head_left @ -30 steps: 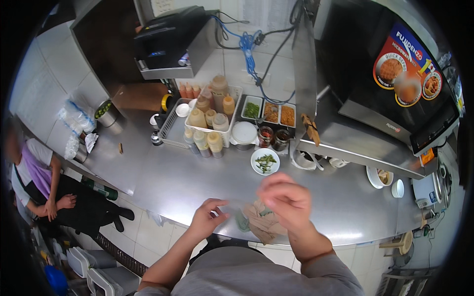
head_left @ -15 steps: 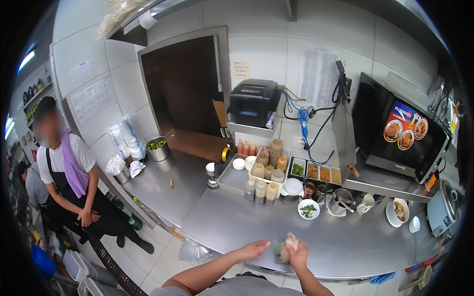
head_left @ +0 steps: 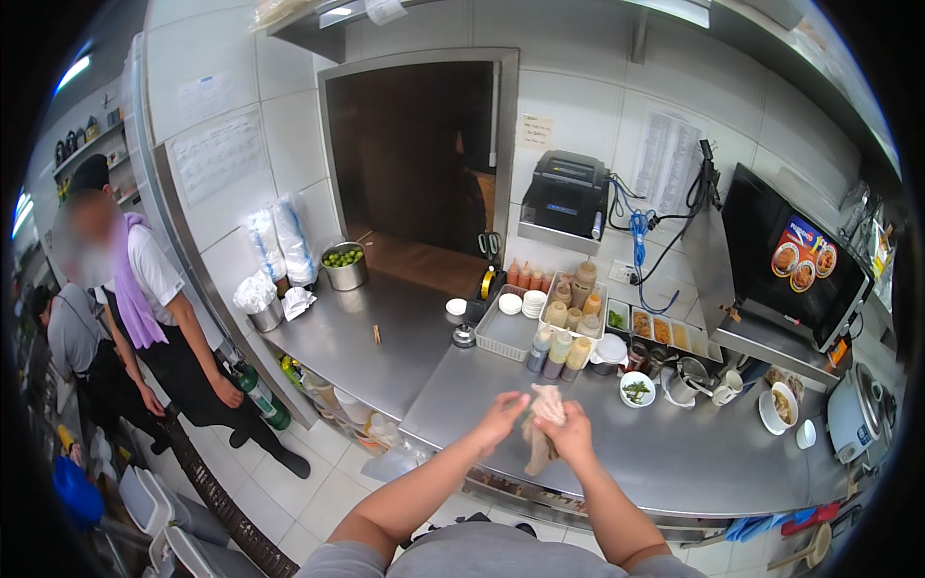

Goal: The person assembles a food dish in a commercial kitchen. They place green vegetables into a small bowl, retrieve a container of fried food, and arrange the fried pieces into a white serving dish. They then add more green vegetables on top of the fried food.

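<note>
Above the front edge of the steel counter, my right hand [head_left: 572,435] is closed on a crumpled, pale beige-pink cloth [head_left: 541,453]. Part of the cloth bunches up past my fingers, and the rest hangs below them. Close to its left side is my left hand [head_left: 501,422], with fingers stretched toward the cloth; whether the fingertips touch it is unclear. Beyond my hands stand several squeeze bottles [head_left: 558,354] with pale caps. Farther right is a white bowl [head_left: 637,403] with green vegetable pieces in it.
The steel counter [head_left: 453,409] carries a plastic basket [head_left: 501,335], a lidded white tub [head_left: 608,353] and a bowl of food [head_left: 771,416]. A pot of green fruit [head_left: 345,270] stands back left. A black printer [head_left: 568,197] is wall-mounted. Two people stand at left.
My right hand has lifted the cloth and moved it away from my body. My left hand has come up beside it. The view has shifted, and the co-worker at left has turned, hands now apart.
</note>
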